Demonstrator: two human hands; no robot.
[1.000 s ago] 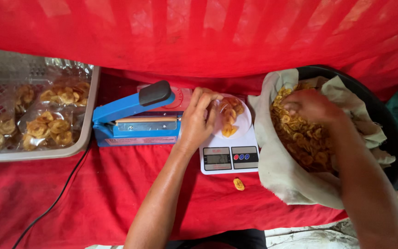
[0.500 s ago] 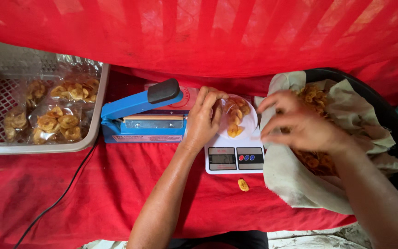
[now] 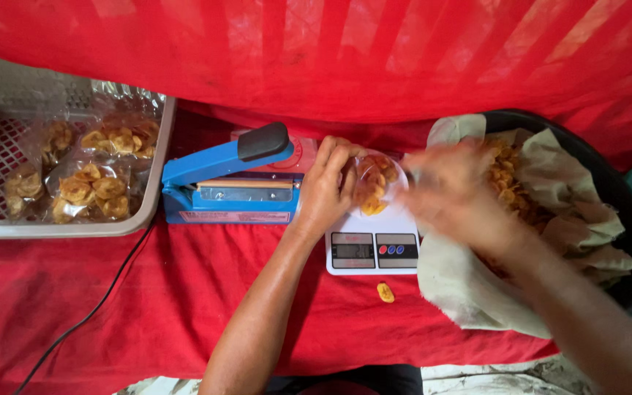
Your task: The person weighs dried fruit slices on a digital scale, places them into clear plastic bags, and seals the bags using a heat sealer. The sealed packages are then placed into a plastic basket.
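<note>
Your left hand [image 3: 328, 186]: centre of the frame, fingers curled around the left side of a clear bag of yellow chips [image 3: 376, 184], holding it upright on the white scale [image 3: 372, 245].

Your right hand [image 3: 453, 192]: right of centre, blurred, just beside the bag's open top; you cannot tell how far its fingers are closed or whether they carry chips.

Clear bag of yellow chips: centre, standing on the scale's platform, partly filled.

Black basin [image 3: 618, 196]: right edge of the frame, lined with pale cloth [image 3: 462, 281], holding loose chips [image 3: 510, 179].

Blue heat sealer [image 3: 224, 179]: left of centre, touching the scale's left side, its black-handled arm raised.

Grey basket [image 3: 53, 227]: upper left, containing filled chip bags [image 3: 96, 192].

Single loose chip [image 3: 385, 292]: on the red-covered counter [image 3: 184, 307], just below the scale.

Black cord [image 3: 85, 318]: lower left, running across the counter.
</note>
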